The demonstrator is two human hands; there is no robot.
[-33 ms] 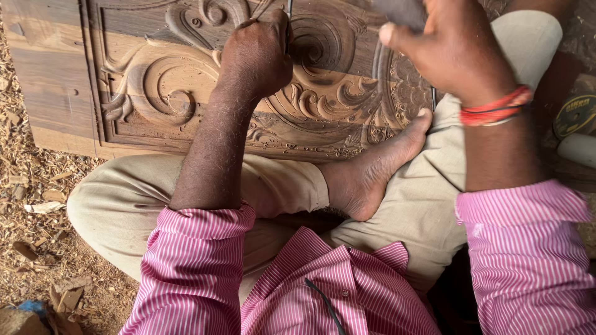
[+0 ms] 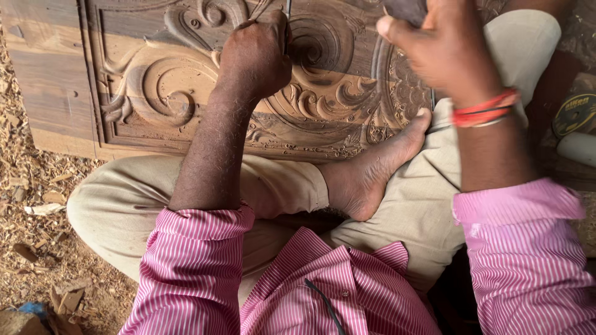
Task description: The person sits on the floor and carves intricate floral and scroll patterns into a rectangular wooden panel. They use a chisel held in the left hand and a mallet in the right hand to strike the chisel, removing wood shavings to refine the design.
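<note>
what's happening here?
A person sits cross-legged on the ground at a carved wooden panel. The left hand grips a thin metal tool set against the scrollwork. The right hand, blurred, is raised and holds a dark object partly out of frame. A bare foot rests by the panel's edge. Wood chips lie around.
</note>
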